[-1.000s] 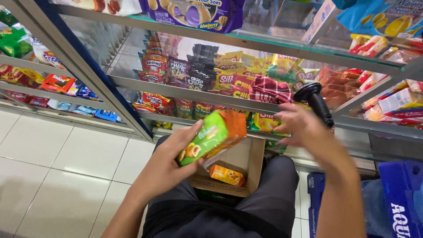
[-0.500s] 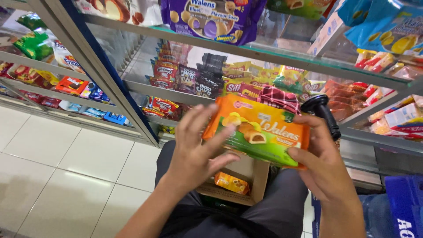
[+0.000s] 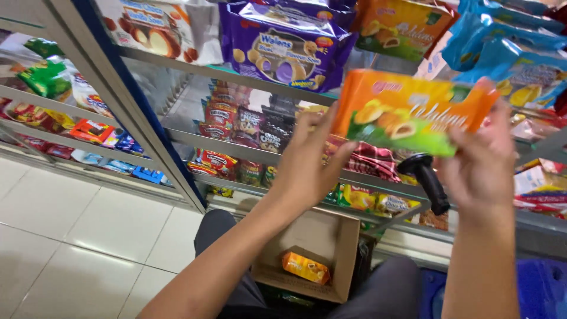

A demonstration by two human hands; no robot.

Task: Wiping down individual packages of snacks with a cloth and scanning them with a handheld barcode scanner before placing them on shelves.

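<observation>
An orange and green snack packet is held flat in front of the shelves between both my hands. My left hand grips its left end, fingers spread behind it. My right hand grips its right end. Below, between my knees, an open cardboard box holds one small orange packet. A matching orange packet lies on the top shelf above.
Glass shelves on grey metal rails carry purple, blue and red snack packets. A black handle sticks out under my right hand. White floor tiles lie at the left. A blue crate sits at lower right.
The packet went from my left hand alone, low over the box, into both hands and has risen up and to the right toward the upper shelf.
</observation>
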